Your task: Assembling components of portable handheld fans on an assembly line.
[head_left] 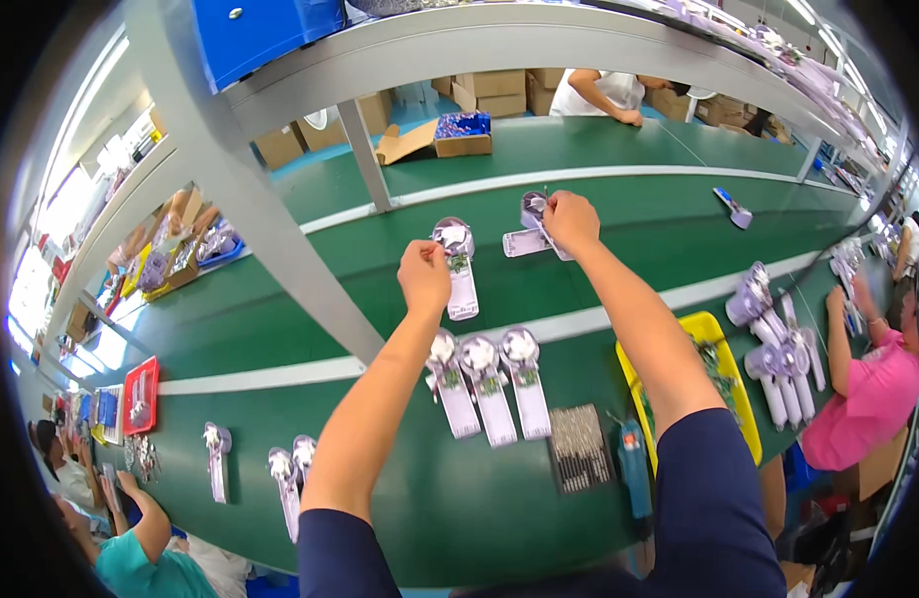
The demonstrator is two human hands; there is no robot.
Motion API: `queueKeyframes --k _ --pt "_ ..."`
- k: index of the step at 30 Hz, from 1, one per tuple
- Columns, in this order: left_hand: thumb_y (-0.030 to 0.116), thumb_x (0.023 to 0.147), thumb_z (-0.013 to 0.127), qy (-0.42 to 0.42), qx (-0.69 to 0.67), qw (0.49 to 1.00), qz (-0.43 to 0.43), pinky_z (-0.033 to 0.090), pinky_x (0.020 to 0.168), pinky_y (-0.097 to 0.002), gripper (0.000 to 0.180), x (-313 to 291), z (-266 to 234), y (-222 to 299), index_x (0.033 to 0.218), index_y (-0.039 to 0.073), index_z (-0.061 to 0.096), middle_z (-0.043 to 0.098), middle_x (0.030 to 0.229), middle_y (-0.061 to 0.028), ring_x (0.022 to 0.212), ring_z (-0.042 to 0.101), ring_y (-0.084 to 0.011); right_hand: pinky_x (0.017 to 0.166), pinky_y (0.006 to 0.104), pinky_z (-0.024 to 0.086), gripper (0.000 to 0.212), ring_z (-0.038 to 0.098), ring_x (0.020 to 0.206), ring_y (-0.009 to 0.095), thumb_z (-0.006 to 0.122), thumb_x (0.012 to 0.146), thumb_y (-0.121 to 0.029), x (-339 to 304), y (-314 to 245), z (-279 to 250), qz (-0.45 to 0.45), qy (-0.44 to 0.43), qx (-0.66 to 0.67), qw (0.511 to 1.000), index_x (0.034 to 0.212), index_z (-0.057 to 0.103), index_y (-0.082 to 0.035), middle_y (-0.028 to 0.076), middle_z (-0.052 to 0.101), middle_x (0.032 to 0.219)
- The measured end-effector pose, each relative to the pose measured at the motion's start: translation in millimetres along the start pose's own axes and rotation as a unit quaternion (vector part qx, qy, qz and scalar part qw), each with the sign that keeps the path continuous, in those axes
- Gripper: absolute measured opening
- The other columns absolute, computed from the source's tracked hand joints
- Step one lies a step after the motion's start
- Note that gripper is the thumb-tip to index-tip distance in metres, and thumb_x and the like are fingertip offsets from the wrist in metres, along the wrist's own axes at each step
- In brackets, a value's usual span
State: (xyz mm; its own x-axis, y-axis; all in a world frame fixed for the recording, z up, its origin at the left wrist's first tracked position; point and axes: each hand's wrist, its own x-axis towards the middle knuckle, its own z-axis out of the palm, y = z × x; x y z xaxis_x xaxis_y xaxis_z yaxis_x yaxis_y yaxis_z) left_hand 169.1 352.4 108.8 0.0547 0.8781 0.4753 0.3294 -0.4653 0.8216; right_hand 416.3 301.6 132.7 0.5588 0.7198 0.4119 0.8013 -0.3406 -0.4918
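Both my arms reach forward over the green conveyor belt. My left hand (425,276) is closed in a pinch at the edge of a pale purple handheld fan housing (462,299), which has a round head with white parts and a small green circuit board. To the right, my right hand (572,221) closes on a second fan housing (524,242) by its round head; my fingertips are partly hidden there. Nearer to me, three similar fan housings (493,404) lie side by side with boards and white parts in them.
A block of small metal pieces (581,448), a teal electric screwdriver (633,468) and a yellow bin (744,424) of circuit boards lie near my right arm. More fan parts (773,349) are stacked at right. A grey frame post (270,199) stands at left. Co-workers sit on both sides.
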Motion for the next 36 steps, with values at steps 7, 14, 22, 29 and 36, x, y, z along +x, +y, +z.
queueKeyframes --k 7,14,22,29,36 --pt "0.012 0.085 0.067 0.035 0.069 0.996 0.046 0.053 0.072 -0.0424 0.011 117.4 56.6 -60.1 0.087 0.001 0.066 0.069 0.082 -0.0172 0.079 0.068 -0.0344 0.075 0.0473 0.054 0.015 0.067 0.086 0.036 0.058 0.085 -0.019 114.9 21.5 79.8 -0.137 0.079 -0.035 0.987 0.082 0.069 -0.009 0.014 0.070 0.089" --pt "0.013 0.086 0.067 0.037 0.049 0.998 0.001 0.054 0.073 -0.0376 0.010 110.0 100.4 -92.8 0.087 0.003 0.065 0.069 0.084 -0.0144 0.077 0.068 -0.0288 0.083 0.0423 0.051 0.014 0.063 0.093 0.029 0.061 0.090 -0.023 172.5 42.2 156.2 -0.140 0.112 -0.047 0.983 0.086 0.065 -0.010 0.009 0.066 0.093" --pt "0.012 0.086 0.068 0.037 0.063 0.997 -0.015 0.053 0.076 -0.0370 0.010 127.8 105.2 -115.3 0.088 0.003 0.066 0.070 0.088 -0.0137 0.082 0.069 -0.0272 0.094 0.0498 0.046 0.045 0.059 0.106 0.039 0.057 0.089 -0.013 157.3 38.9 187.9 -0.027 0.097 0.150 0.983 0.133 0.050 -0.008 0.018 0.066 0.110" --pt "0.015 0.087 0.067 0.054 -0.009 0.998 -0.030 0.053 0.079 -0.0376 0.013 168.0 168.5 -130.8 0.092 0.003 0.066 0.070 0.091 -0.0142 0.087 0.069 -0.0278 0.098 0.0469 0.047 0.049 0.059 0.114 0.037 0.059 0.093 -0.032 130.6 71.6 181.7 -0.015 -0.075 0.085 0.993 0.136 0.052 -0.011 0.018 0.065 0.120" --pt "0.010 0.087 0.065 -0.040 -0.075 0.996 -0.037 0.053 0.081 -0.0351 0.011 196.9 218.0 -166.9 0.093 0.001 0.066 0.071 0.091 -0.0135 0.088 0.069 -0.0257 0.095 0.0452 0.047 0.043 0.060 0.109 0.037 0.063 0.091 -0.028 60.1 51.6 182.3 -0.020 -0.041 0.221 0.974 0.125 0.057 -0.003 0.021 0.063 0.115"
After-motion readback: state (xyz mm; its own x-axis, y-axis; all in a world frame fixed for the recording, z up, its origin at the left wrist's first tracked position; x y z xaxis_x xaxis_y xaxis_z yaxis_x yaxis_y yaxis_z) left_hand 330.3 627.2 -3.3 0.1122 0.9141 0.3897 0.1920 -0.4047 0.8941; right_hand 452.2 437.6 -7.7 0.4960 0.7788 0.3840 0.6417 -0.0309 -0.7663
